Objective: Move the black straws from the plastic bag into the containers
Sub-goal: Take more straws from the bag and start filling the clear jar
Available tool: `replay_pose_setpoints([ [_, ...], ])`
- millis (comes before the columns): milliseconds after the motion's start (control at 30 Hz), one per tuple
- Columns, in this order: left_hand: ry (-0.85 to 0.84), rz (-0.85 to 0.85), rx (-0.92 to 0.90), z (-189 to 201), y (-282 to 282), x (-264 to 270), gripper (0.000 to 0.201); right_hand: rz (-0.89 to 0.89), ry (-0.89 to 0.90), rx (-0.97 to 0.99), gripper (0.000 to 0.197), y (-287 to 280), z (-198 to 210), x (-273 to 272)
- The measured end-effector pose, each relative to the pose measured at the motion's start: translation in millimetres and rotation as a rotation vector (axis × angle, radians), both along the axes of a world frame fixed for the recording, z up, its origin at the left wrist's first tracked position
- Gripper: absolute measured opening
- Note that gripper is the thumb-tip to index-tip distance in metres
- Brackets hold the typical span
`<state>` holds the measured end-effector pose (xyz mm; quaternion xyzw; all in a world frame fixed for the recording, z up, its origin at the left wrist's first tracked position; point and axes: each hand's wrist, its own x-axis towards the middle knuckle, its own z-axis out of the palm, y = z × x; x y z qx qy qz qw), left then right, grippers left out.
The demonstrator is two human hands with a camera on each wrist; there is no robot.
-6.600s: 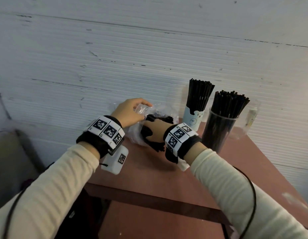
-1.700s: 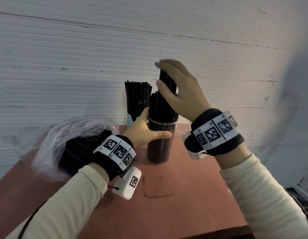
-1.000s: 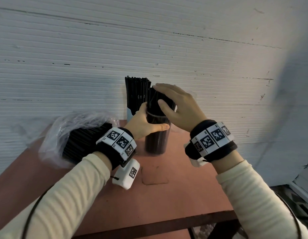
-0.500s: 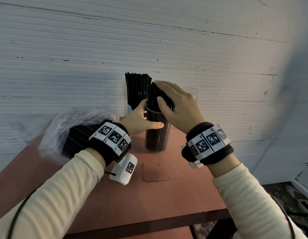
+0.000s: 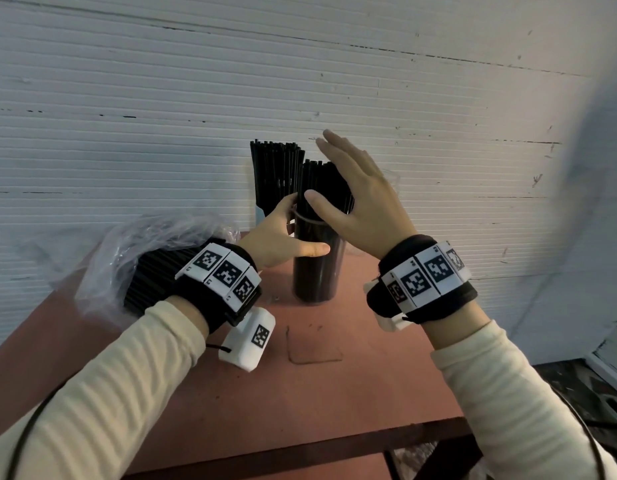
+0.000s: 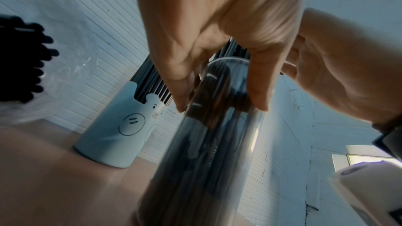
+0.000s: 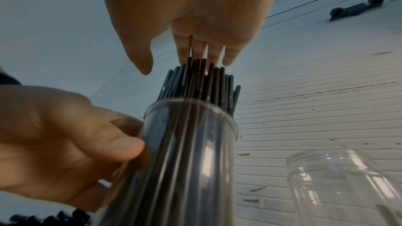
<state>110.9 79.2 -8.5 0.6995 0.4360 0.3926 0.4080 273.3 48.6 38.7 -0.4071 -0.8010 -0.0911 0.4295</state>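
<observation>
A tall clear container (image 5: 317,275) packed with black straws (image 5: 317,178) stands on the red-brown table (image 5: 300,393). My left hand (image 5: 295,233) grips it just below the rim; in the left wrist view my fingers (image 6: 180,92) and thumb curl round the clear container (image 6: 217,143). My right hand (image 5: 334,168) is flat, fingers straight, at the straw tops. In the right wrist view my fingertips (image 7: 195,52) touch the straws (image 7: 200,83). The plastic bag (image 5: 127,251) lies at the left with many black straws (image 5: 151,275) in it.
A pale blue bear cup (image 6: 121,135) full of straws (image 5: 272,171) stands behind the clear container by the white wall. An empty clear jar (image 7: 339,178) stands to the right. The table's front edge (image 5: 300,445) is near my arms.
My right hand lowered a bundle of straws into the clear container, curled over their tops, and has now opened flat and lifted slightly. My left hand has kept its grip on the container.
</observation>
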Motion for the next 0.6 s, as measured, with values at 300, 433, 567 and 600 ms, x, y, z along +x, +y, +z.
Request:
replay_pose_setpoints([
  [300, -0.274, 0.158, 0.066, 0.7, 11.9, -0.9, 0.072, 0.040, 0.319, -0.649, 0.119, 7.4, -6.6, 32.3],
  [433, -0.348, 0.501, 0.230, 0.0, 27.5, -4.2, 0.054, 0.105, 0.225, -0.757, 0.077, 15.4, -22.0, 26.3],
  [567, -0.273, 0.522, 0.222, -6.4, 49.0, -5.9, 0.088, 0.057, 0.400, -0.697, 0.080, 26.3, -37.6, 24.0],
  [600, -0.256, 0.511, 0.194, -8.4, 54.5, -5.8, 0.095, 0.039, 0.425, -0.674, 0.081, 28.9, -39.5, 24.0],
])
